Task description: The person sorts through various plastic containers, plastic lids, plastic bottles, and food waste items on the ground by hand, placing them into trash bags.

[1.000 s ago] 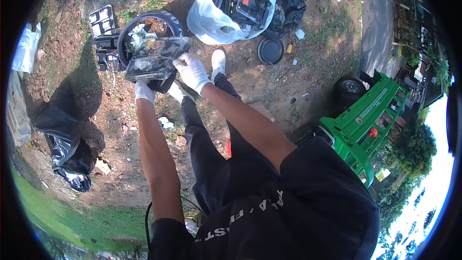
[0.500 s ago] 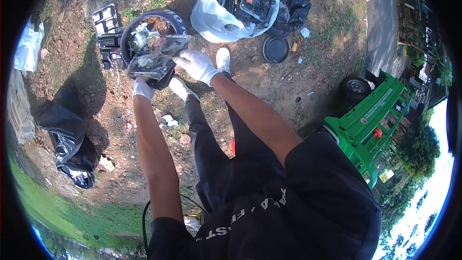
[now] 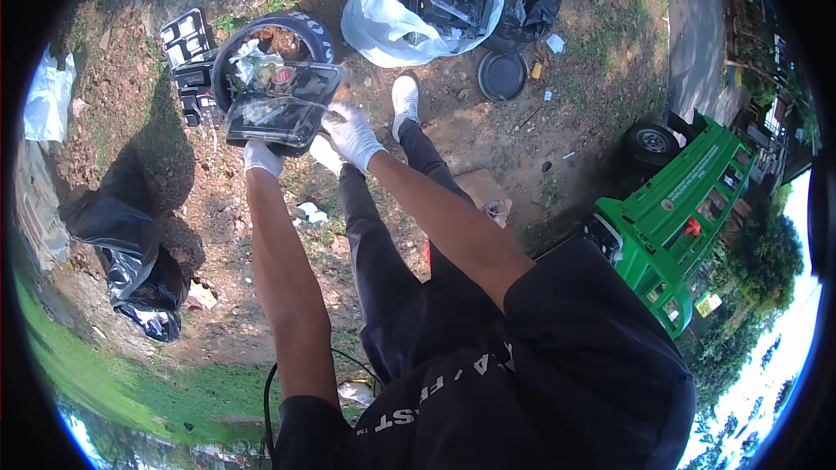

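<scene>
Both gloved hands are holding a black tray (image 3: 279, 113) with a clear lid over the tyre (image 3: 300, 30). The left hand (image 3: 261, 157) is gripping its near edge from below; the right hand (image 3: 350, 132) is closed on the lid's right corner. Keeping the tray level and peeling slowly should stop spills — advisable here. The tray's contents are blurred, and the bag (image 3: 383, 22) is cut off at the frame's top edge.

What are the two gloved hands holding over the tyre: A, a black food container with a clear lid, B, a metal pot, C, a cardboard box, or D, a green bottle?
A: the left hand and right hand grip a black food container with a clear lid, above the tyre.
</scene>
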`<move>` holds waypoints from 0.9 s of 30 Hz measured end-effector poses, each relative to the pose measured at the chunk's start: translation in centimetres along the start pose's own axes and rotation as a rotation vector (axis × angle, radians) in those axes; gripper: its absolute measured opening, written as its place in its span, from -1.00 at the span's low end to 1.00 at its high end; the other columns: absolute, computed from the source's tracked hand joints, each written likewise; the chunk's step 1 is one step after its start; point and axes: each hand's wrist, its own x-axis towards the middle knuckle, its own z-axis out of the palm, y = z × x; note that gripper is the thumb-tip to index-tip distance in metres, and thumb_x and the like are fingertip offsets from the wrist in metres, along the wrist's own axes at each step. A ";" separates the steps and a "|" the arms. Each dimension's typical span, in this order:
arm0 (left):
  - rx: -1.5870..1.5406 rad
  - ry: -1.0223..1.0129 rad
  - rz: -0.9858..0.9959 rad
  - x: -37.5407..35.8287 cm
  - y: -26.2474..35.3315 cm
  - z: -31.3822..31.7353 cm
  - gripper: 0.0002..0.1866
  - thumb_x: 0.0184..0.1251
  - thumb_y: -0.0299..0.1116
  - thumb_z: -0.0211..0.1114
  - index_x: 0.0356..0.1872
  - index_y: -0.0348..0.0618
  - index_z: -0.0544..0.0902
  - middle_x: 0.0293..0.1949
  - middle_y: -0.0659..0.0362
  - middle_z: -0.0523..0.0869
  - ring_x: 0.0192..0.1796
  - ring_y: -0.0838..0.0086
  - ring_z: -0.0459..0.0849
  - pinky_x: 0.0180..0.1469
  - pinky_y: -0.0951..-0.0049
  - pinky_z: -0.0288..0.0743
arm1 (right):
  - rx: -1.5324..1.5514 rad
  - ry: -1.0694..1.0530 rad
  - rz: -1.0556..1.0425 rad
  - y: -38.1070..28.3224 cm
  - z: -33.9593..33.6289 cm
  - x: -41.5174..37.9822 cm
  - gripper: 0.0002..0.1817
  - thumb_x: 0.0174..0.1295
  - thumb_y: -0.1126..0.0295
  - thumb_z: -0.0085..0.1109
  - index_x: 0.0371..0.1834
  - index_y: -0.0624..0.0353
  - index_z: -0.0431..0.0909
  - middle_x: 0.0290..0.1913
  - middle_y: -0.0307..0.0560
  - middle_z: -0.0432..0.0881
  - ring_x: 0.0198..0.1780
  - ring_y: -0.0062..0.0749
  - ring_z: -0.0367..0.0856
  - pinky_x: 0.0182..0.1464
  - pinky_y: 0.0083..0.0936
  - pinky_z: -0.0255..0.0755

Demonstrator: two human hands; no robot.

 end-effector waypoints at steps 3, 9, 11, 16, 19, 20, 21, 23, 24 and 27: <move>-0.040 -0.022 0.005 0.7 -0.5 -0.4 -0.57 0.63 -0.13 -0.03 0.31 -0.07 0.58 0.28 0.09 0.68 0.30 0.16 0.65 0.31 0.01 0.61 | -0.422 0.039 0.244 -2.7 0.5 -0.4 -0.58 0.42 0.16 0.15 0.23 0.13 0.61 0.01 0.32 0.71 0.08 0.21 0.67 0.12 -0.09 0.56; 0.069 0.010 -0.045 0.2 0.4 0.4 -0.56 0.61 -0.05 0.00 0.29 0.00 0.60 0.22 0.12 0.71 0.24 0.20 0.68 0.31 0.01 0.60 | -0.294 -0.102 0.229 -1.4 0.0 1.2 -0.67 0.43 0.25 0.12 0.13 0.17 0.63 -0.04 0.18 0.76 0.01 0.09 0.73 0.06 -0.13 0.58; 0.085 0.049 -0.021 -0.2 0.5 1.1 -0.55 0.60 -0.01 0.01 0.26 0.01 0.63 0.22 0.11 0.72 0.22 0.20 0.70 0.29 0.04 0.61 | -0.149 -0.155 0.166 1.2 1.0 2.1 -0.74 0.44 0.36 0.10 0.06 0.23 0.65 -0.07 0.11 0.79 -0.05 -0.05 0.76 -0.04 -0.27 0.60; 0.078 -0.036 -0.035 0.5 1.0 -0.3 -0.55 0.62 0.02 0.01 0.30 0.06 0.59 0.22 0.10 0.70 0.22 0.18 0.68 0.26 -0.03 0.62 | 0.337 -0.101 0.386 1.6 1.3 2.3 -0.83 0.36 0.42 0.10 -0.19 0.24 0.68 -0.45 -0.04 0.74 -0.41 -0.37 0.69 -0.34 -0.41 0.51; 0.076 -0.066 -0.027 -1.0 1.2 0.0 -0.53 0.63 0.04 -0.01 0.33 0.05 0.57 0.26 0.11 0.69 0.25 0.17 0.69 0.27 0.00 0.63 | -0.034 -0.175 0.075 4.7 1.4 3.3 -0.85 0.34 0.42 0.12 -0.27 0.22 0.69 -0.47 -0.03 0.72 -0.44 -0.36 0.69 -0.39 -0.38 0.50; 0.081 -0.062 -0.020 -1.8 1.1 0.3 -0.52 0.63 0.04 -0.01 0.34 0.04 0.55 0.27 0.10 0.68 0.25 0.16 0.69 0.27 -0.01 0.63 | -0.364 -0.201 -0.230 6.0 1.8 3.5 -0.85 0.32 0.42 0.14 -0.31 0.20 0.69 -0.48 -0.03 0.72 -0.45 -0.36 0.69 -0.40 -0.37 0.50; 0.041 -0.052 -0.018 -1.9 1.0 0.4 -0.51 0.63 0.05 -0.01 0.36 0.04 0.54 0.29 0.10 0.67 0.25 0.13 0.69 0.28 -0.03 0.62 | 0.114 -0.058 0.422 -2.3 0.1 1.6 -0.87 0.30 0.43 0.15 -0.32 0.17 0.70 -0.45 -0.04 0.74 -0.38 -0.40 0.72 -0.32 -0.41 0.51; -0.056 -0.113 0.039 -3.7 0.0 1.4 -0.49 0.63 0.03 0.00 0.35 -0.06 0.53 0.28 0.05 0.66 0.24 0.12 0.69 0.28 -0.04 0.62 | 0.207 -0.029 0.372 0.4 1.1 1.8 -0.86 0.31 0.41 0.16 -0.32 0.17 0.69 -0.45 -0.05 0.73 -0.37 -0.40 0.72 -0.31 -0.41 0.51; -0.097 -0.166 0.063 -4.6 -0.5 1.5 -0.50 0.64 0.00 -0.01 0.34 -0.10 0.53 0.27 0.03 0.67 0.23 0.12 0.70 0.27 -0.03 0.63 | 0.302 0.006 0.333 2.1 2.5 1.8 -0.86 0.32 0.40 0.16 -0.32 0.17 0.69 -0.44 -0.06 0.72 -0.36 -0.39 0.71 -0.29 -0.41 0.50; -0.132 -0.253 0.074 -2.6 -3.1 0.0 -0.56 0.67 -0.15 -0.08 0.30 -0.18 0.55 0.23 0.00 0.70 0.19 0.10 0.73 0.21 0.00 0.67 | 0.398 0.092 0.322 2.4 3.0 0.6 -0.89 0.35 0.46 0.19 -0.34 0.20 0.65 -0.43 -0.15 0.68 -0.38 -0.48 0.62 -0.31 -0.44 0.47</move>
